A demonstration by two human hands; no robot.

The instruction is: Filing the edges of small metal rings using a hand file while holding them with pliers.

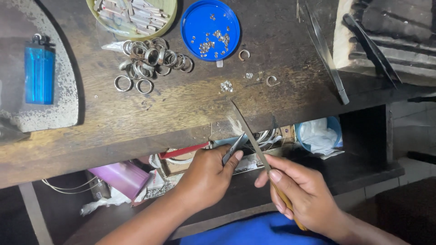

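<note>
Gripping one file (pixel 247 131) and one metal piece (pixel 232 149), two hands.

A jeweller's workshop, by the look of its scarred dark wooden workbench (pixel 190 106). Near the far edge lie a heap of plain silver metal rings (pixel 152 61) and a round blue plastic lid of tiny stones (pixel 210 29). Long steel tweezers (pixel 327 54) rest toward the right corner.

Both forearms bare, no sleeves visible; left hand (pixel 206 174) and right hand (pixel 304 193) ungloved, ringless; blue garment (pixel 259 231) at lap.
</note>
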